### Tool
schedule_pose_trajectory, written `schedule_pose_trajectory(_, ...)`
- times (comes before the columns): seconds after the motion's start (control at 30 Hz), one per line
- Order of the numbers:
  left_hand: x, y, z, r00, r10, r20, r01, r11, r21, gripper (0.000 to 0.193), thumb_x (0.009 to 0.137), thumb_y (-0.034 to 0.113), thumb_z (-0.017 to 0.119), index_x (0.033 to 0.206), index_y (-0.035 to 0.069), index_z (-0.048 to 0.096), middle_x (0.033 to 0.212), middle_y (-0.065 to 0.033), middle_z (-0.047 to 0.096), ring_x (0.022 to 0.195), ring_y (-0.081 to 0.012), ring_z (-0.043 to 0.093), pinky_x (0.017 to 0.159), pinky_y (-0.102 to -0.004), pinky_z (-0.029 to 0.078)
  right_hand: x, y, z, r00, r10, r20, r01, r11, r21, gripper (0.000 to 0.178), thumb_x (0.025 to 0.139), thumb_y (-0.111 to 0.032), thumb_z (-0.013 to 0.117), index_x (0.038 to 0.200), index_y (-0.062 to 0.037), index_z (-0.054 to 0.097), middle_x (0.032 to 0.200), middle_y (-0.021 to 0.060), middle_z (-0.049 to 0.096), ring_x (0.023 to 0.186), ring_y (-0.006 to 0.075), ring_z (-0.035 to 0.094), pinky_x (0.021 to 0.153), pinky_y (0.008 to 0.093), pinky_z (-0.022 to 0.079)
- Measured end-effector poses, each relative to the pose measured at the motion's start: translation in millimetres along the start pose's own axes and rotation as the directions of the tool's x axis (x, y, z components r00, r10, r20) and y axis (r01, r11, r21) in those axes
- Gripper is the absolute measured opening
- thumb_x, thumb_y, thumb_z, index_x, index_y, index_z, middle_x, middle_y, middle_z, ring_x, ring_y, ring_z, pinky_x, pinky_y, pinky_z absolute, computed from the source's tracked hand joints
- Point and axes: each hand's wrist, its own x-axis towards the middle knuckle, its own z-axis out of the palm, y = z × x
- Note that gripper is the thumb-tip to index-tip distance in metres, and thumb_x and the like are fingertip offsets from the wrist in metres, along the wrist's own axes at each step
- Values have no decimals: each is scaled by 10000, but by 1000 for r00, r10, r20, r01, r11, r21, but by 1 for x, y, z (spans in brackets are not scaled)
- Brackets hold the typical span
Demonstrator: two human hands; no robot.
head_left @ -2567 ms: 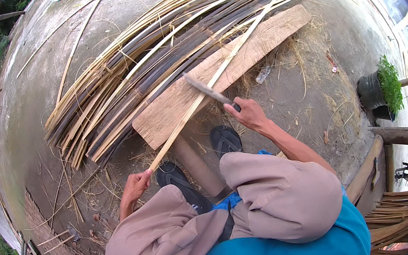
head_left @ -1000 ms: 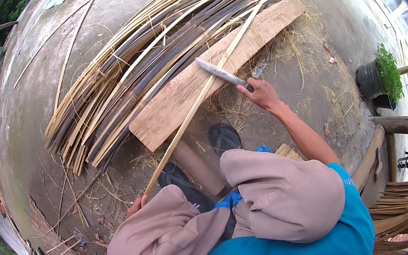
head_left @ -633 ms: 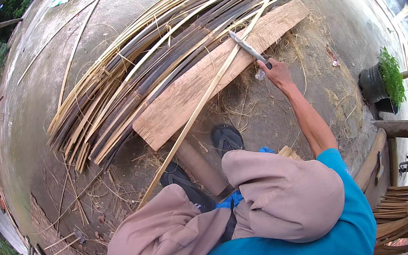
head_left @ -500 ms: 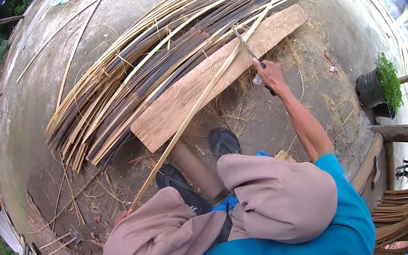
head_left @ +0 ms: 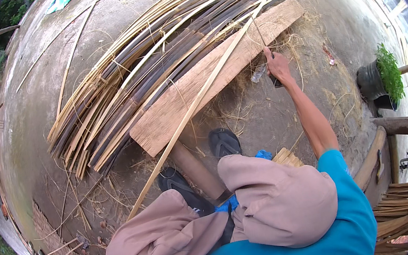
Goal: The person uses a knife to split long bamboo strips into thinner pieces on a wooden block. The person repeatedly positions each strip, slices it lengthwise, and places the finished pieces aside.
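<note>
My right hand (head_left: 279, 66) is closed around the dark handle of a knife (head_left: 259, 34). Its thin blade points away from me, with the tip at the edge of a long pale bamboo strip (head_left: 201, 93). That strip runs slantwise from beside my left knee, over a wooden board (head_left: 169, 116), to the far side of the bundle. Its near end disappears behind the knee, and my left hand is hidden there. One end of the board rests over a round log (head_left: 196, 169) between my feet.
A big bundle of split bamboo strips (head_left: 122, 81) lies beyond the board. Shavings (head_left: 235, 108) litter the ground. At right are a potted plant (head_left: 389, 79), a wooden post (head_left: 402, 125) and more strips (head_left: 405, 210). My sandalled feet (head_left: 224, 143) flank the log.
My right hand and the knife have shifted slightly right, and the blade has turned more upright. The strip has tilted a little, its near end higher. My left fingers have gone out of sight.
</note>
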Motion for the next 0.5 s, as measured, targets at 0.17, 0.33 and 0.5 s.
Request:
schedule_pose_trajectory(0.17,37,56,7,992,-52,113,51,999,16,724,997,685,552,585,92,509,540,-10,463,490,-177,386,507,-381,297,-163,-52,82,924,-159,347,185,982,-44,611,1017,-541,583,849,44,640,711,314,643,666,459,674,624,524,508)
schedule_pose_trajectory(0.33,52,115,1,941,-164,296,124,981,149,782,940,777,553,532,118,453,544,32,406,522,-128,337,520,-349,260,-236,-70,91,693,-527,492,578,814,56,574,962,-571,653,832,-12,628,780,236,692,721,441,691,663,518,535)
schedule_pose_trajectory(0.5,59,119,-8,927,-175,331,112,974,199,784,981,761,480,567,95,463,541,-9,429,550,-162,353,542,-408,304,-68,-14,40,991,-130,-31,126,985,-119,643,967,-603,639,766,8,643,611,216,634,601,376,672,575,488,503)
